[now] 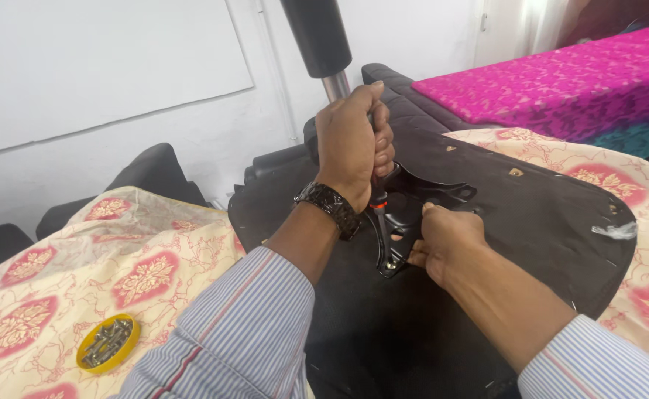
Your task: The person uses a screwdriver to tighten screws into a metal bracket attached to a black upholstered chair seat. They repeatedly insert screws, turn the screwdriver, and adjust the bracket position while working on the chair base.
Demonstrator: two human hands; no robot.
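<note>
The left hand (350,144) is closed in a full fist around a screwdriver (378,214) with a black handle, its shaft pointing down to the black metal mounting plate (420,203). The right hand (446,240) has its fingers curled, pressing on the near edge of this plate. The plate lies in the middle of an upturned chair seat (531,222) with a rough black fabric underside. At near left, one round yellow lid (107,343) holds many metal screws.
</note>
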